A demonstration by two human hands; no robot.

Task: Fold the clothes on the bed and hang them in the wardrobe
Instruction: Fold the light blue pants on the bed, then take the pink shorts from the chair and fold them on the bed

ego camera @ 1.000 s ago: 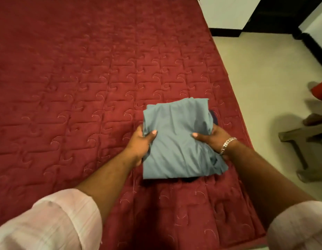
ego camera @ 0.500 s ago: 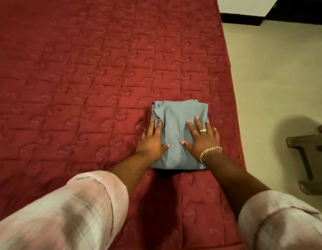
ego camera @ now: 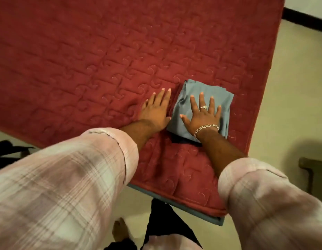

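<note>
Grey-blue folded garment [ego camera: 218, 100] on red bed [ego camera: 102, 51]; right hand [ego camera: 203, 116] flat atop, left hand [ego camera: 156, 110] flat beside.

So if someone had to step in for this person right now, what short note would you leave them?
Left hand: open, flat on the red bed cover beside the cloth.
Right hand: open, pressing flat on the folded blue-grey garment.
The garment lies near the bed's right edge, over something dark.
Done: this piece looks folded.
Left: pick it up and take it to the wardrobe, which is not in view.
</note>
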